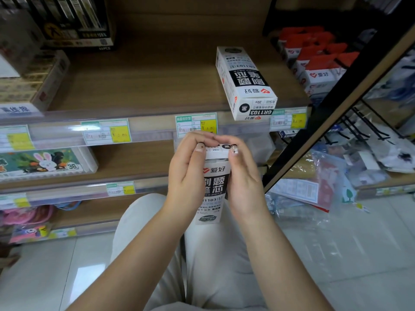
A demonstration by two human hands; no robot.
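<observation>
at lower centre of the frame, the left hand [187, 173] and right hand [241, 176] clasp an upright refill box [214, 182], thumbs and fingertips pinching its top flap. the thin card is likely light and easily dented; its long sides offer the firmest hold. contents unseen. a matching box [246, 84] lies closed at upper right on the wooden shelf [139, 86].

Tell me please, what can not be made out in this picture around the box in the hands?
Head view:
- Held box: sides and top end covered by the left hand and right hand; flap state unclear.
- Price label: figures blurred.
- Dark carton: cut off by the top edge.
- Bagged goods: blurred, unreadable.
</observation>
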